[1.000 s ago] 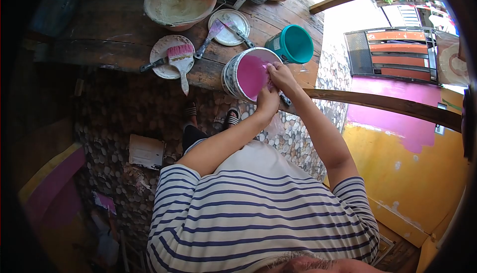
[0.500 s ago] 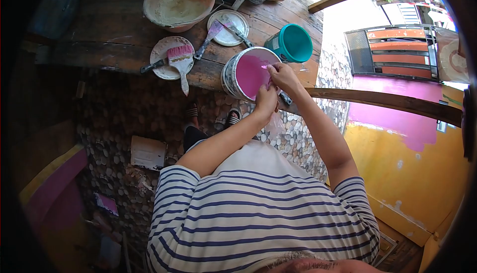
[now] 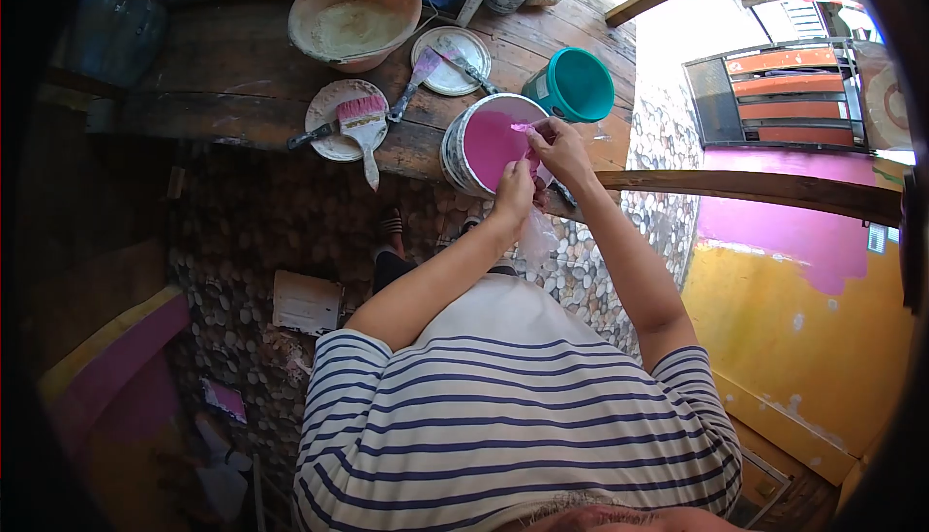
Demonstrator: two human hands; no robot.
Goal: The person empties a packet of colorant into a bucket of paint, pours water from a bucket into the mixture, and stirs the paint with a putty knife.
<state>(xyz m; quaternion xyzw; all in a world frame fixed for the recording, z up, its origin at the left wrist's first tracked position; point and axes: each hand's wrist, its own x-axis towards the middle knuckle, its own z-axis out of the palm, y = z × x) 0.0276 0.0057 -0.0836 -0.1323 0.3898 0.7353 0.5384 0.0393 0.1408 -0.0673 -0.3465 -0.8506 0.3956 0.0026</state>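
step, my read: working the clear, pink-smeared plastic bag at the rim of the white, paint-marked bucket. right hand pinches its pink end; left hand is closed on bunched film beside it. next move calls for firm pinches, wet end over the bucket.

Both arms forward, hands close together ahead of the torso.

Left forearm slants inward from a bent elbow; wrist roughly in line. Left hand closed, thumb uppermost and extended, other fingers curled and partly hidden. Right forearm runs forward and inward, elbow out to the side. Right hand slightly farther out than the left, bent inward at the wrist, thumb and index finger drawn together at the tips, back of hand up. Both forearms bare.
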